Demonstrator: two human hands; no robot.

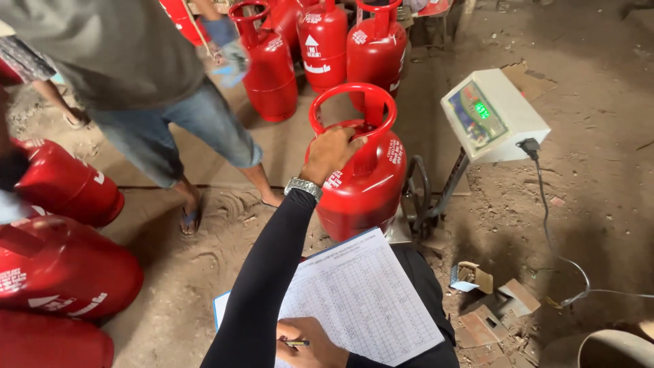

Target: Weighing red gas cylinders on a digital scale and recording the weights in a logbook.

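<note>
While the red gas cylinder [364, 180] sits upright on the scale platform [398, 232], our left hand [330, 153] rests on its top, fingers curled over the collar. Our right hand [310, 344] pinches a pen [296, 343] on the clipboard sheet [361, 303], with the scale's readout box [494, 116] just beside the cylinder.

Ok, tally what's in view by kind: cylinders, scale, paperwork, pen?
Red steel gas cylinder under left hand: 1
Red gas cylinders standing behind, clearly seen: 3
Red gas cylinders lying at left: 3
White digital scale display: 1
Paper log sheet: 1
Pen in right hand: 1
Total: 10
</note>
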